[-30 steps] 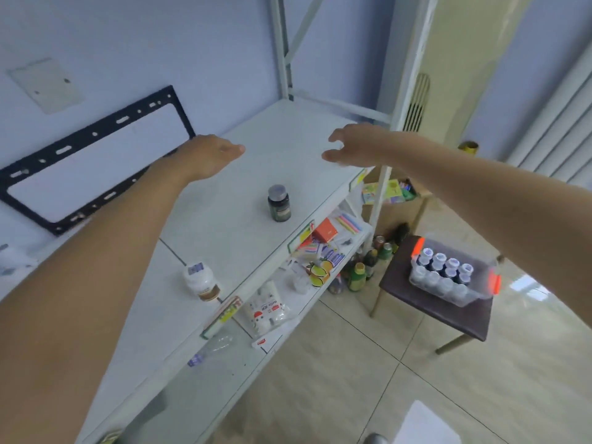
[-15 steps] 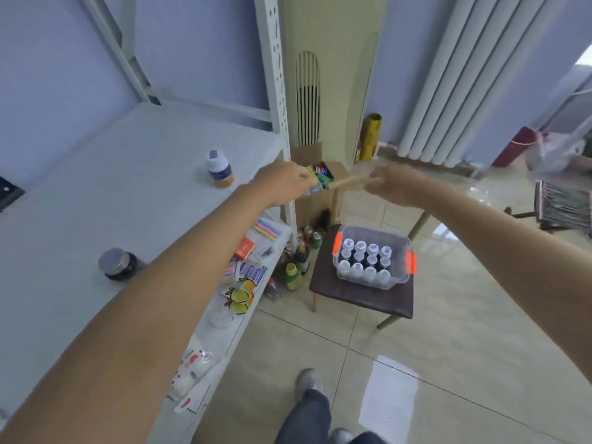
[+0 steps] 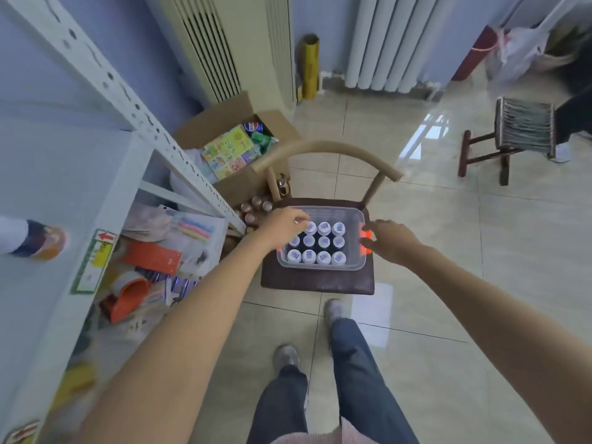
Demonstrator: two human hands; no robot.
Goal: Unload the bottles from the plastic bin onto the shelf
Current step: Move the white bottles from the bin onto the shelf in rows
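On the white shelf (image 3: 48,174) at left lies one bottle (image 3: 30,240), its label unreadable. The left hand (image 3: 282,224) reaches into the clear plastic bin (image 3: 352,267) on the chair (image 3: 317,283), fingers curled at a white-capped bottle (image 3: 310,226) among the capped bottles (image 3: 323,249); whether it grips is unclear. The right hand (image 3: 389,240) rests relaxed at the bin's orange latch (image 3: 365,234).

I can read no words anywhere. In the far box (image 3: 235,145) a can (image 3: 253,126) carries a Pepsi-style globe logo. The shelf tag (image 3: 96,261) at left shows a red arrow; its print is blurred.
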